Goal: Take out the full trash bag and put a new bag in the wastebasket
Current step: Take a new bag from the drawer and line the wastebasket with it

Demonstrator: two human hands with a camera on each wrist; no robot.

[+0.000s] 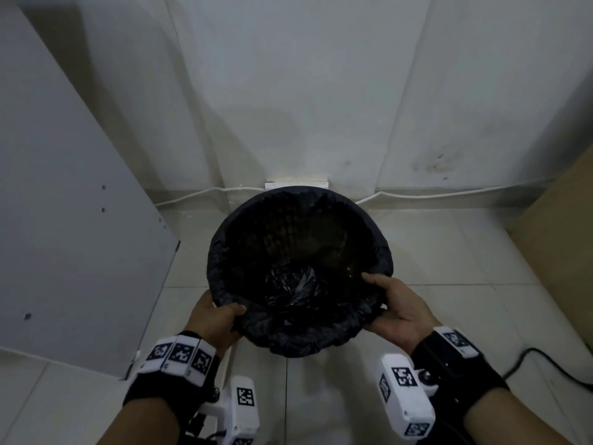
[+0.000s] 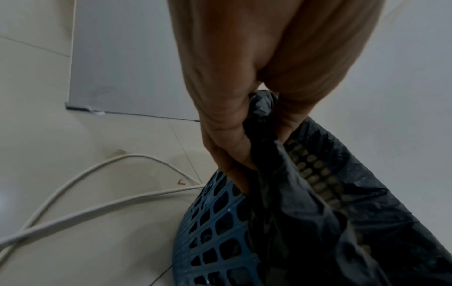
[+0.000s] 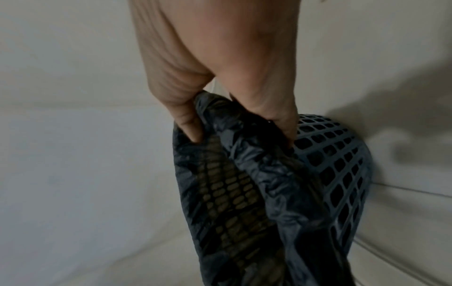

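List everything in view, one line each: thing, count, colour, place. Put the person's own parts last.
trash bag: one, black, lining the wastebasket, its edge folded over the rim.
wastebasket: one, blue lattice plastic, on the floor near the wall.
crumpled plastic: one bunch, black, inside the bag near the bottom.
white cable: count unclear, white, on the floor along the wall's foot and beside the wastebasket.
black cable: one, black, on the floor at right.
panel: one, grey, leaning at left.
cardboard: one, brown, at right edge.
left hand: pinches the bag's edge at the near-left rim.
right hand: pinches the bag's edge at the near-right rim.
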